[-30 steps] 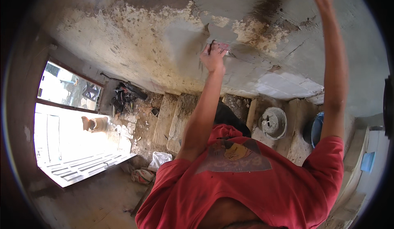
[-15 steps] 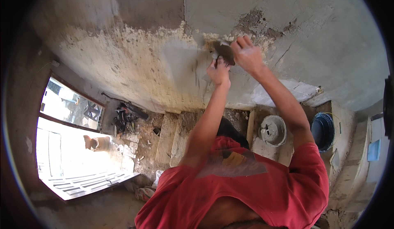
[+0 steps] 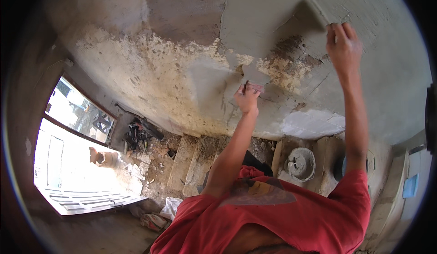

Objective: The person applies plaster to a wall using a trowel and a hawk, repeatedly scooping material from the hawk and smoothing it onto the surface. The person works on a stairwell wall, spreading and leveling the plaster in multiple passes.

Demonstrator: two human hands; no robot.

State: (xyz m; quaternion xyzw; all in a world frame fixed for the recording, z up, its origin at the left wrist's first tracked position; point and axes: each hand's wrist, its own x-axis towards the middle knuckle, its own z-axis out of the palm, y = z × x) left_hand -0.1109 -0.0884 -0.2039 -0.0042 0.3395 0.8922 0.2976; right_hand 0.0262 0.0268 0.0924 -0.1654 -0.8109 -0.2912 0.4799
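My right hand (image 3: 345,46) is raised high at the right, fingers closed on a flat trowel (image 3: 318,13). Its pale edge slants up and left from my fingers over grey plaster, with a dark shadow beside it. Lower and to the left, my left hand (image 3: 246,100) is near the wall with its fingers curled. Something small and brownish shows at those fingertips, but what it is I cannot make out. Between the hands, the wall (image 3: 284,71) is a rough patch of flaking yellowish and brown surface amid smooth grey plaster.
Below the wall stand a bucket (image 3: 300,164) of grey mix and a dark bucket (image 3: 339,167) partly hidden by my right arm. Concrete steps (image 3: 184,156) descend leftward past rubble and dark clutter (image 3: 141,133). A bright doorway (image 3: 73,163) with a slatted gate opens at left.
My right hand has moved up and right with the trowel, away from my left hand. My left hand has dropped slightly, and the view has shifted a little.
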